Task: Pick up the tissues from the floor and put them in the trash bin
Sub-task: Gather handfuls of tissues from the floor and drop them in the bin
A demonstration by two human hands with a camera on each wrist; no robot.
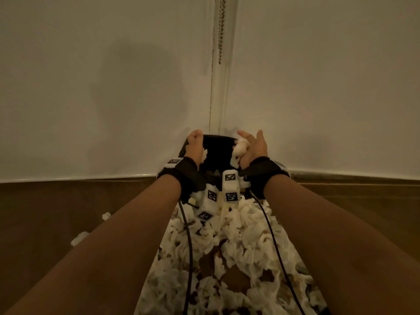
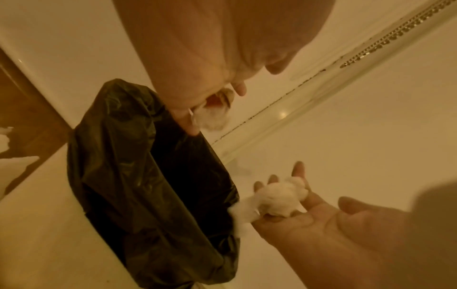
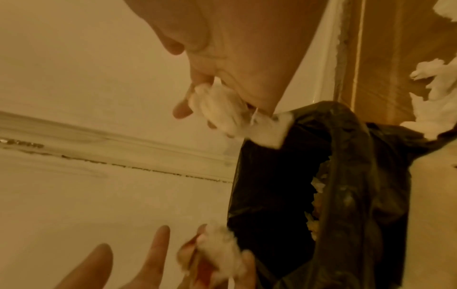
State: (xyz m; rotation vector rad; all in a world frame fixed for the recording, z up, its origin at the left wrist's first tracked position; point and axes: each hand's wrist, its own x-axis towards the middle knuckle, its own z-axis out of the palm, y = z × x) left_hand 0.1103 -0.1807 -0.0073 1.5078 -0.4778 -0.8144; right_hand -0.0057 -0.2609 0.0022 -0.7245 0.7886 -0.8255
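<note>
The trash bin (image 1: 218,153), lined with a black bag (image 2: 148,185), stands in the corner of two white walls. My left hand (image 1: 195,139) hovers over the bin's left rim, its fingers curled round a crumpled white tissue (image 2: 215,117) that hangs below the palm. Over the right rim, my right hand (image 1: 251,143) lies palm up with straight fingers. A white tissue wad (image 1: 239,150) rests on it (image 2: 279,197), with a loose end drooping over the bag's edge (image 3: 269,133). A large pile of tissues (image 1: 229,246) covers the floor in front of the bin.
Two loose tissues (image 1: 79,238) lie on the brown wooden floor at the left. More tissues (image 3: 442,88) lie beside the bin. A bead chain (image 1: 221,30) hangs in the wall corner. Black cables (image 1: 188,246) run from both wrist cameras over the pile.
</note>
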